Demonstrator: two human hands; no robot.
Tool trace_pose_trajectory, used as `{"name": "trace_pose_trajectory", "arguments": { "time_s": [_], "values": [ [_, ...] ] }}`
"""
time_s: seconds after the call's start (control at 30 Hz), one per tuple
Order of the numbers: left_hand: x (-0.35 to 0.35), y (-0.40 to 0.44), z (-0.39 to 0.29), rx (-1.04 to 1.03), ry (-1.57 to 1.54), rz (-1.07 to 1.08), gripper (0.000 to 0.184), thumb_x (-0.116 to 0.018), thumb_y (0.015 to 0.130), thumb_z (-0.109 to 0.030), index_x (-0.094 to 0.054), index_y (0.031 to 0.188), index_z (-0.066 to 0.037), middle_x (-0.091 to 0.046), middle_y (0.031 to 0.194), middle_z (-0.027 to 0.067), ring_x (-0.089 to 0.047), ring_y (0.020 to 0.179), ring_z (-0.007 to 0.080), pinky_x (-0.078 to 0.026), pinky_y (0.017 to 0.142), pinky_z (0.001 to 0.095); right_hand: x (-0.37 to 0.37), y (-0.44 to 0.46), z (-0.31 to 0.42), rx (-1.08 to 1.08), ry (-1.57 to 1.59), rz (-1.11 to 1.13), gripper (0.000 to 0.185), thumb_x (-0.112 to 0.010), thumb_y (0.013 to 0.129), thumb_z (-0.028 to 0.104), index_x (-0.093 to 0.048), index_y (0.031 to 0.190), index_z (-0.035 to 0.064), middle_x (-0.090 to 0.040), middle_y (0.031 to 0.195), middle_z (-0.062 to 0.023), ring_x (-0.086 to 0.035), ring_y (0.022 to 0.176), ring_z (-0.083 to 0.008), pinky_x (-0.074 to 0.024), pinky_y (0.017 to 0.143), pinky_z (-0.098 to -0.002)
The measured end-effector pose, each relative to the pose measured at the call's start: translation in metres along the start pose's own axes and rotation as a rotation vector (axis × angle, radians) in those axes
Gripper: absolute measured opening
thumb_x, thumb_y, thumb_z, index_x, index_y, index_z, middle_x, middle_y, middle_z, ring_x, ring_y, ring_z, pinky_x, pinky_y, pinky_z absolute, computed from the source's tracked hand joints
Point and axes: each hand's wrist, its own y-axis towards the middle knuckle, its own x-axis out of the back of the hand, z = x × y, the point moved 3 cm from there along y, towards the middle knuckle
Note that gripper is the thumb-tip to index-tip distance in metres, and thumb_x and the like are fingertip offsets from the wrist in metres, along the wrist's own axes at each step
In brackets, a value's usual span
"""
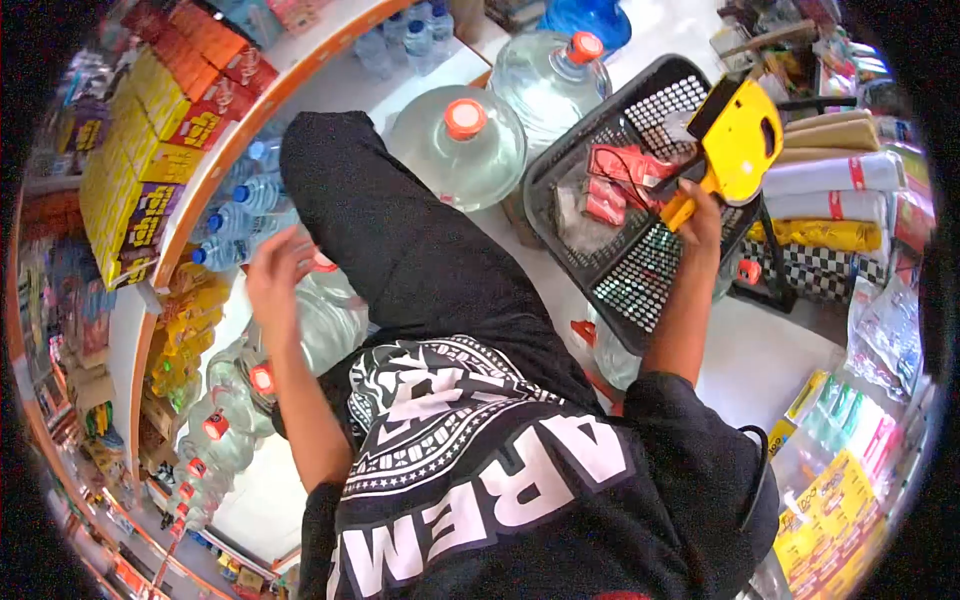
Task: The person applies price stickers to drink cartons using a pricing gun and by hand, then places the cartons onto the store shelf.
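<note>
My right hand (pixel 702 215) is closed around the yellow handle of a yellow-and-black hand tool (pixel 745 150), which looks like a tape dispenser; its exact kind is not certain. The tool is held over the right side of a black plastic basket (pixel 565 265). Red-and-white packets (pixel 612 190) and clear plastic lie inside that basket, with a thin dark cord across them. On the other side, my left hand (pixel 278 272) is slightly blurred, fingers loosely bent and apart, with nothing seen in it. It is nearest to a large clear water jug (pixel 325 325) beside my leg.
Large water jugs (pixel 425 145) with orange caps stand ahead of my knee, and several more line the floor at left. Shelves with yellow boxes (pixel 125 170) and small water bottles (pixel 260 195) run along the left. Rolled sheets (pixel 840 180) are stacked at right.
</note>
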Motion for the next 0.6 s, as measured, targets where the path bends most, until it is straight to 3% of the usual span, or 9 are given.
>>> {"name": "trace_pose_trajectory", "arguments": {
  "time_s": [0.07,0.17,0.27,0.33,0.43,0.5,0.57,0.6],
  "values": [
    [-0.041,0.004,-0.021,-0.045,-0.02,0.21,0.025,-0.048,0.086,-0.007,-0.055,0.109,0.0,-0.059,0.104,0.0111,-0.059,0.089,0.0181,-0.049,0.076,0.0277,-0.093,-0.035,0.038,0.267,-0.031,0.421,0.032,-0.068,0.069,0.013,-0.057,0.098,0.0054,-0.057,0.097,-0.0076,-0.057,0.091,-0.0239,-0.0498,0.074,-0.0371],
    [-0.084,0.007,-0.037,-0.126,-0.103,0.427,0.026,-0.049,0.088,-0.012,-0.054,0.112,-0.001,-0.058,0.107,0.011,-0.059,0.09,0.0178,-0.049,0.078,0.0281,-0.151,-0.046,0.046,0.429,-0.137,0.656,0.044,-0.075,0.062,0.02,-0.055,0.098,0.0043,-0.056,0.1,-0.0078,-0.054,0.098,-0.0252,-0.0453,0.083,-0.0365],
    [-0.096,0.005,-0.05,-0.09,-0.242,0.477,0.03,-0.051,0.088,-0.013,-0.051,0.116,0.0,-0.057,0.108,0.0106,-0.059,0.092,0.0187,-0.049,0.079,0.0288,-0.183,-0.04,0.027,0.531,-0.243,0.794,0.056,-0.078,0.056,0.025,-0.054,0.102,0.0033,-0.056,0.105,-0.0094,-0.053,0.101,-0.0249,-0.042,0.088,-0.0373],
    [-0.097,-0.005,-0.053,0.231,-0.404,0.701,0.032,-0.05,0.088,-0.011,-0.049,0.117,0.001,-0.057,0.107,0.0094,-0.058,0.094,0.0189,-0.049,0.079,0.0303,-0.215,-0.048,0.023,0.574,-0.29,0.876,0.063,-0.08,0.053,0.027,-0.054,0.104,0.0028,-0.055,0.107,-0.0101,-0.052,0.103,-0.0248,-0.0404,0.09,-0.0377],
    [-0.081,-0.02,-0.046,0.28,-0.524,0.795,0.033,-0.05,0.089,-0.013,-0.047,0.118,0.002,-0.057,0.107,0.0097,-0.057,0.096,0.0186,-0.049,0.08,0.0318,-0.287,-0.094,0.03,0.574,-0.825,1.269,0.075,-0.083,0.046,0.025,-0.052,0.11,0.0015,-0.055,0.109,-0.0099,-0.052,0.104,-0.0222,-0.0396,0.091,-0.0364],
    [-0.067,-0.029,-0.034,0.308,-0.585,0.835,0.034,-0.049,0.089,-0.014,-0.047,0.119,0.003,-0.057,0.107,0.0098,-0.056,0.097,0.0185,-0.049,0.08,0.0326,-0.291,-0.088,0.013,0.501,-0.655,1.226,0.073,-0.083,0.047,0.021,-0.052,0.11,0.0013,-0.055,0.108,-0.0094,-0.052,0.102,-0.0218,-0.0412,0.088,-0.0355],
    [-0.052,-0.033,-0.015,0.237,-0.559,0.677,0.038,-0.05,0.089,-0.017,-0.045,0.12,0.004,-0.057,0.108,0.0107,-0.056,0.099,0.0183,-0.047,0.082,0.0309,-0.289,-0.081,0.0,0.337,-0.346,1.081,0.07,-0.081,0.049,0.013,-0.051,0.111,0.001,-0.055,0.105,-0.0085,-0.054,0.098,-0.021,-0.0444,0.083,-0.0338],
    [-0.045,-0.034,-0.007,0.203,-0.544,0.599,0.04,-0.051,0.089,-0.018,-0.044,0.121,0.005,-0.057,0.108,0.0112,-0.055,0.099,0.0182,-0.046,0.083,0.0301,-0.287,-0.08,0.002,0.328,-0.346,1.099,0.07,-0.081,0.049,0.013,-0.051,0.111,0.001,-0.055,0.105,-0.0085,-0.054,0.098,-0.021,-0.0444,0.083,-0.0338]
  ]
}}
